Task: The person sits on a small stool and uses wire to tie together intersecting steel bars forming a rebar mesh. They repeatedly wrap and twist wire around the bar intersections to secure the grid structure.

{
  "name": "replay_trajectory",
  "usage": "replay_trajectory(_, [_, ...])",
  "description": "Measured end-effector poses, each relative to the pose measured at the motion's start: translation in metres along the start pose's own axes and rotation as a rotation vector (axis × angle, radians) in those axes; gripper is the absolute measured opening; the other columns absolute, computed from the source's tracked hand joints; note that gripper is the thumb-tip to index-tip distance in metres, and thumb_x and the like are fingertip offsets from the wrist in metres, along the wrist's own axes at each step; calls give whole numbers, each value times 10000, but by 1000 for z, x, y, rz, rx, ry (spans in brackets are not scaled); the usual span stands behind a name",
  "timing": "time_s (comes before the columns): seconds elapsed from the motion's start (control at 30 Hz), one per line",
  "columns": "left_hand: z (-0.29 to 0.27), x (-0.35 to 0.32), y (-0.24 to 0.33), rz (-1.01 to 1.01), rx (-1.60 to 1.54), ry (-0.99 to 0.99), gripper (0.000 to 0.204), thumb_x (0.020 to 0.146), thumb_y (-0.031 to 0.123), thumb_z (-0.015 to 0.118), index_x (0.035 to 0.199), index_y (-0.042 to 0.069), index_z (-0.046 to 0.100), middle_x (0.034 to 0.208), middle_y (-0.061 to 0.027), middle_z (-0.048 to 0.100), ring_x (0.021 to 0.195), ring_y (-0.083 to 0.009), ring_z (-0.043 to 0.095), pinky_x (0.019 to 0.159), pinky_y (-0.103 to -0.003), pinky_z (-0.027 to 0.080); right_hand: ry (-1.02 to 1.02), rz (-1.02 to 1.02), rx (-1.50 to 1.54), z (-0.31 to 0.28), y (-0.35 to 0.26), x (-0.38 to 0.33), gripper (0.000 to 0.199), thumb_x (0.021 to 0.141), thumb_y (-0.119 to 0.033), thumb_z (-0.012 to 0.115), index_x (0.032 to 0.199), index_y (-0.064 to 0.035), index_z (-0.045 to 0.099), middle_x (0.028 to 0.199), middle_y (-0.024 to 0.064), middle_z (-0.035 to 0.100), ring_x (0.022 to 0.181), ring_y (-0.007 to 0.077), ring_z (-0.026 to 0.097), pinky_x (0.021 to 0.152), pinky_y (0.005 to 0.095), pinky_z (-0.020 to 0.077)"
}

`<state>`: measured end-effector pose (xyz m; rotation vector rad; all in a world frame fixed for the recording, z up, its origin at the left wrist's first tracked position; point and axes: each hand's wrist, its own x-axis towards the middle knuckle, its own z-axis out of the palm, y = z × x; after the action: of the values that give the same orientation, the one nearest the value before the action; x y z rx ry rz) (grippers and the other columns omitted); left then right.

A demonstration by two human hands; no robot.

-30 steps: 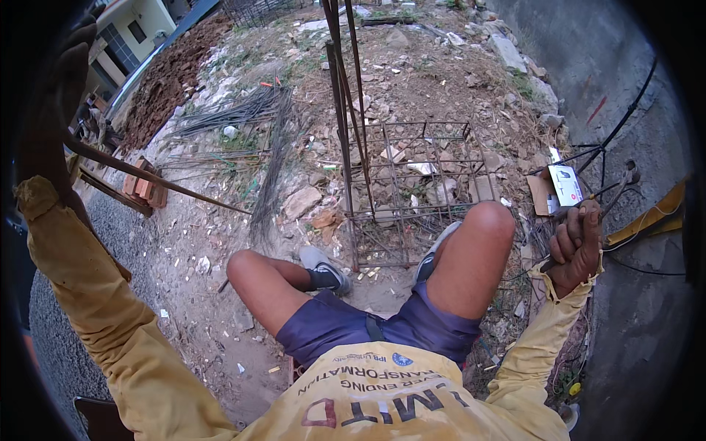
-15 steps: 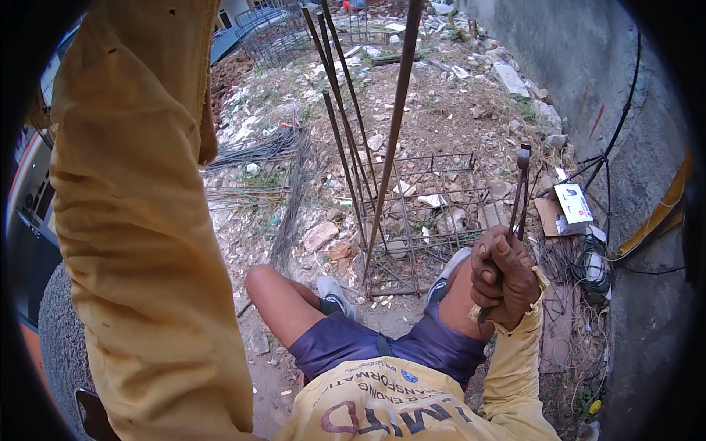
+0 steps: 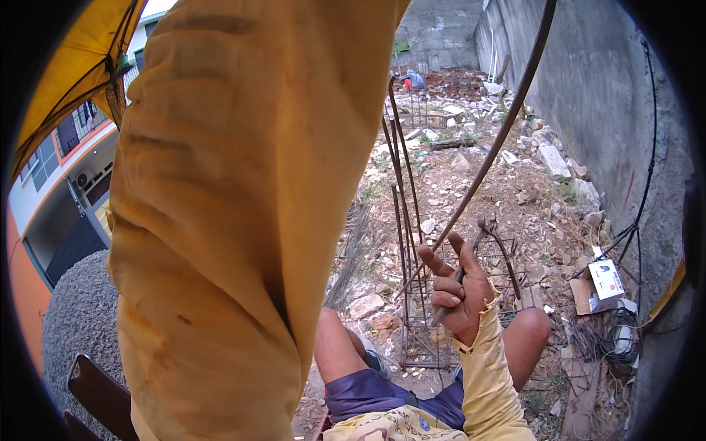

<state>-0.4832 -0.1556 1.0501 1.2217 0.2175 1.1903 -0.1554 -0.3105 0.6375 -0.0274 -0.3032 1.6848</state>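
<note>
My raised left arm in its yellow sleeve (image 3: 243,184) fills the left and centre, running up past the top edge; its hand is out of the picture. My right hand (image 3: 467,298) is in front of my knees, with its lower fingers curled round a dark handle of metal pincers (image 3: 506,253). The thumb and forefinger stretch apart, close to a long steel rod (image 3: 507,121); whether they touch it I cannot tell. That rod slants from the top right down toward a rebar cage (image 3: 423,345) with upright bars (image 3: 401,213), between my legs.
A concrete wall (image 3: 581,88) with a hanging black cable (image 3: 651,110) runs along the right. Below it lie a white box (image 3: 606,283) and coiled cable (image 3: 624,338). Rubble (image 3: 555,162) covers the ground ahead. A rough grey column (image 3: 81,316) and a dark chair edge (image 3: 99,393) are at left.
The view has tilted up and turned left. My left sleeve now covers more of the middle. My right hand has moved toward the rod, thumb and forefinger spread, and the pincers have turned.
</note>
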Motion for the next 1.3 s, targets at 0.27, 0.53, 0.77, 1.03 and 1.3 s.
replay_trajectory(0.27, [4, 10, 100, 130, -146, 39, 276, 932, -26, 386, 1203, -77, 405, 962, -127, 521, 835, -208, 572, 741, -333, 534, -86, -56, 153, 39, 18, 35, 274, 1003, -345, 393, 1116, -143, 539, 1061, 129, 626, 473, 11, 405, 432, 182, 410])
replay_trajectory(0.53, [-14, 22, 244, 256, -487, -15, 257, 919, -51, 389, 1170, -83, 431, 961, -139, 531, 854, -227, 591, 765, -351, 545, -245, -214, 114, 106, 56, 54, 216, 993, -220, 447, 1132, -103, 564, 1061, 116, 646, 520, 26, 458, 466, 209, 434])
replay_trajectory(0.77, [-96, -51, 105, 46, -741, -117, 394, 918, -31, 415, 1260, -104, 234, 904, -120, 518, 790, -206, 591, 725, -317, 562, -156, -778, -339, 110, -21, 82, 210, 970, -162, 496, 1145, -66, 561, 894, 113, 654, 470, 25, 411, 391, 189, 375])
replay_trajectory(1.03, [-216, -199, -371, -579, -590, 235, 307, 988, 138, 402, 1259, -6, 408, 821, -1, 523, 632, -70, 536, 618, -269, 546, 63, -1171, -870, 51, -156, 79, 323, 911, -89, 569, 1218, -96, 468, 691, 35, 565, 432, 21, 385, 348, 179, 309])
replay_trajectory(1.3, [-136, -273, -669, -934, -454, 292, 265, 995, 201, 424, 1240, 104, 456, 885, -29, 582, 743, -154, 590, 717, -336, 542, 206, -980, -1186, 45, -186, 73, 355, 942, -215, 552, 1274, -107, 487, 685, -13, 564, 378, -6, 331, 302, 168, 268])
